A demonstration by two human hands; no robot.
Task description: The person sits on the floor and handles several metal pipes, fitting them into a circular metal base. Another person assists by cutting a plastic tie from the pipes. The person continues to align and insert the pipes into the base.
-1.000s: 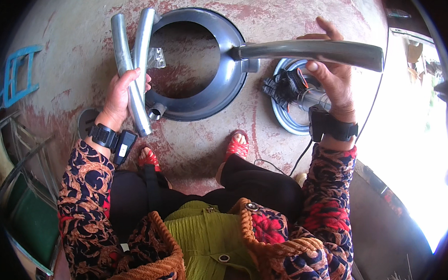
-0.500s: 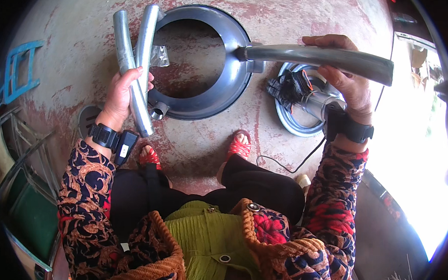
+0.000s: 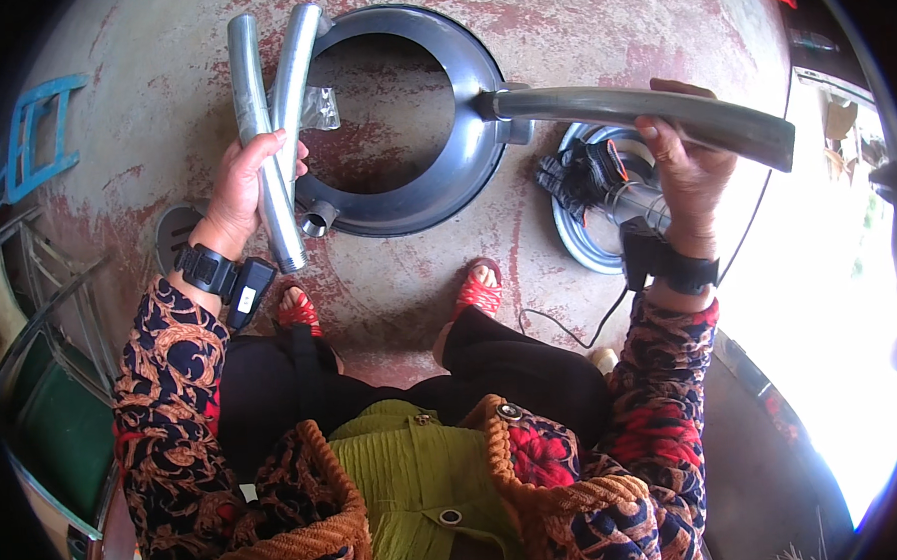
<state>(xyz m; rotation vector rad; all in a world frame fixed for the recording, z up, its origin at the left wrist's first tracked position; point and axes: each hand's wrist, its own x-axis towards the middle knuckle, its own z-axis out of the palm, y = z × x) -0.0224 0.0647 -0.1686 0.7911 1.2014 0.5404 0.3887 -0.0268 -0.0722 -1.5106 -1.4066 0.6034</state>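
My left hand (image 3: 242, 179) is closed around two curved metal tubes, a left tube (image 3: 246, 74) and a right tube (image 3: 297, 61), which cross at the palm. One threaded end points down toward my feet. My right hand (image 3: 691, 154) grips a third curved metal tube (image 3: 601, 103), thumb below and fingers over the top. The left end of this tube meets the socket at the right side of a dark metal ring (image 3: 474, 64) lying on the floor. Another short open socket (image 3: 318, 222) sticks out at the ring's lower left.
A coiled grey hose (image 3: 579, 239) with dark gloves (image 3: 584, 174) lies right of the ring. A small clear plastic bag (image 3: 321, 108) is by the ring's inner edge. A blue frame (image 3: 47, 137) stands far left, above a green-seated chair (image 3: 60, 427). A black cord (image 3: 571, 335) crosses the floor.
My right hand has turned and shifted its grip on the tube, its wrist moving left. The tube stays at the socket. My left hand has hardly moved.
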